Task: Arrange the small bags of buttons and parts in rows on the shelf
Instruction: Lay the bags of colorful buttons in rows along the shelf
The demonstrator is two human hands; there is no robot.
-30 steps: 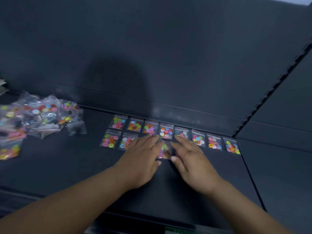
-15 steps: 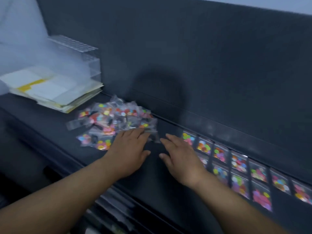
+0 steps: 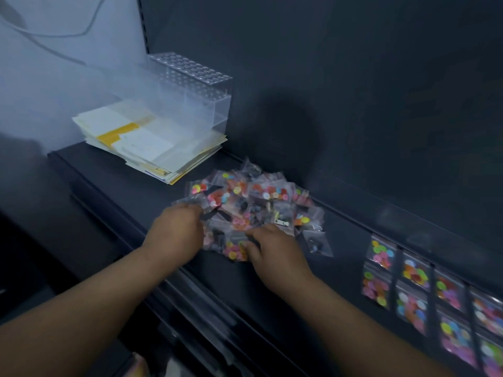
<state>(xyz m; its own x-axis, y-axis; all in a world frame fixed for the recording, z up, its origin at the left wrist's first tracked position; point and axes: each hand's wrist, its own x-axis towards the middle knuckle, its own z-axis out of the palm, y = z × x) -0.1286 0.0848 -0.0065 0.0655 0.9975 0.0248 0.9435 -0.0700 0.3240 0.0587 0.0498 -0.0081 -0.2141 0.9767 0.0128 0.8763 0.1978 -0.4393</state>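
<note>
Your left hand (image 3: pixel 177 232) and right hand (image 3: pixel 275 248) curl their fingers (image 3: pixel 192 213) into the heap of bags (image 3: pixel 253 202) just beyond them; I cannot tell if they grip. Pinch one bag only, then carry it right to the rows (image 3: pixel 413 289).

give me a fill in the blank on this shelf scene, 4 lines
1. The left hand and right hand are both at the pile of unsorted ___.
2. The sorted bags lie in ___ rows.
3. The papers lie to the ___ of the pile.
4. The sorted bags hold coloured ___.

Missing words: bags; two; left; buttons
</note>
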